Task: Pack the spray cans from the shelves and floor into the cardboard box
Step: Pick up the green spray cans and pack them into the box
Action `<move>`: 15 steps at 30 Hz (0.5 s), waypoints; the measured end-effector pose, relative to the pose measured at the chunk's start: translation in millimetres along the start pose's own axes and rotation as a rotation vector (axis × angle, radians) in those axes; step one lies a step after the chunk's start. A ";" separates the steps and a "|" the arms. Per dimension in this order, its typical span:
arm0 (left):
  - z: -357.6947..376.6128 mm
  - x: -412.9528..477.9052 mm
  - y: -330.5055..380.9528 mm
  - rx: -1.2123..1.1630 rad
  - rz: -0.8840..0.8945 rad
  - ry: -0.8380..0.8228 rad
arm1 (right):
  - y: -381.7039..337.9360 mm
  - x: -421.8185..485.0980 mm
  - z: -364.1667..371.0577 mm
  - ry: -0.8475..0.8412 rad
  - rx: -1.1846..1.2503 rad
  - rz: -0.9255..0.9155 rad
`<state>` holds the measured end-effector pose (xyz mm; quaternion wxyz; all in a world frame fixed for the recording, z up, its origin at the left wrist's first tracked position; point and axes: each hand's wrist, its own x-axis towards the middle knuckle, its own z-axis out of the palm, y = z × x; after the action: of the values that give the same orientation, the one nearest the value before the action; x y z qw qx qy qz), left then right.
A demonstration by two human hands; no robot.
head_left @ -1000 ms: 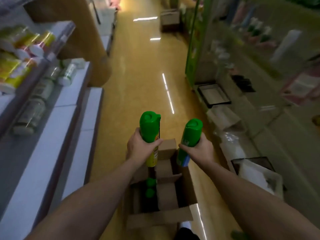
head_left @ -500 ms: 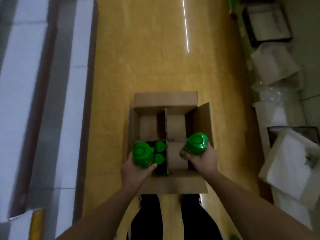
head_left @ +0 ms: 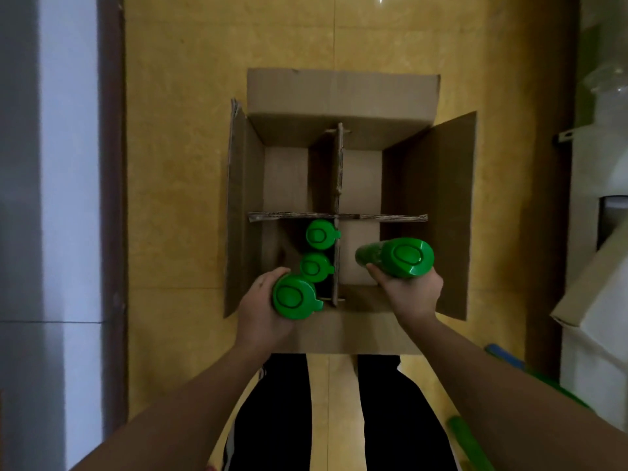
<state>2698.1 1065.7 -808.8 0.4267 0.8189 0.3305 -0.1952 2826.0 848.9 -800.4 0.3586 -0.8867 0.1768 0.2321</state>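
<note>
Curled round the body of a green-capped spray can, the fingers and thumb of the left hand are closed firmly on it; this left can is held upright, its cap turned to the camera. With the cardboard box taken as a dial and twelve set away from the person, the can is found at about 7 o'clock, over the near corner of the near-left compartment. Whether its base is already inside cannot be told.

Two more cans are stood upright in that same compartment, against the cardboard divider. The nearer packed can is seen just beside the held cap, and the farther packed can is placed beyond it, by the cross-piece near the dial's centre.

At about 4 o'clock the right can is gripped from below by the right hand, whose fingers are wrapped round its body. It is tilted, with the cap towards the right flap and the base towards the divider, above the near-right compartment.

The box is set on a yellow floor, with white shelving at 9 o'clock, pale wrapped goods at 3 o'clock and black trouser legs at 6 o'clock.
</note>
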 end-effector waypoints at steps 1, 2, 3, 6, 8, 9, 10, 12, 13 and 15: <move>2.8 2.2 -3.7 -0.005 -0.006 -0.004 | 4.0 2.9 4.6 0.004 0.000 0.005; 5.8 3.9 -7.0 -0.007 0.005 -0.015 | 7.8 6.1 9.0 0.014 -0.001 0.007; 8.7 5.2 -11.5 0.002 0.023 -0.034 | 11.3 9.4 13.4 0.022 -0.006 0.006; 17.1 9.6 -26.1 0.003 0.061 -0.103 | 19.6 21.1 27.3 0.022 -0.001 -0.005; 23.5 14.4 -35.4 0.005 0.043 -0.132 | 27.2 28.4 35.7 0.017 0.013 -0.014; 27.2 17.7 -39.4 0.009 0.034 -0.152 | 31.4 31.7 39.4 0.014 0.020 -0.019; 31.3 21.0 -43.9 0.014 0.031 -0.171 | 35.5 35.1 43.2 0.012 0.029 -0.021; 39.8 26.4 -49.7 0.004 0.029 -0.211 | 44.5 42.6 50.7 0.015 0.047 -0.024; 44.2 29.0 -51.2 -0.004 0.034 -0.223 | 50.0 46.5 54.3 0.016 0.053 -0.026; 54.9 32.9 -53.5 -0.010 0.047 -0.210 | 57.1 53.7 59.6 0.016 0.072 -0.030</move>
<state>2681.4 1054.9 -889.8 0.4675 0.7994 0.2655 -0.2681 2826.1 845.0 -898.7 0.3922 -0.8777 0.1743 0.2131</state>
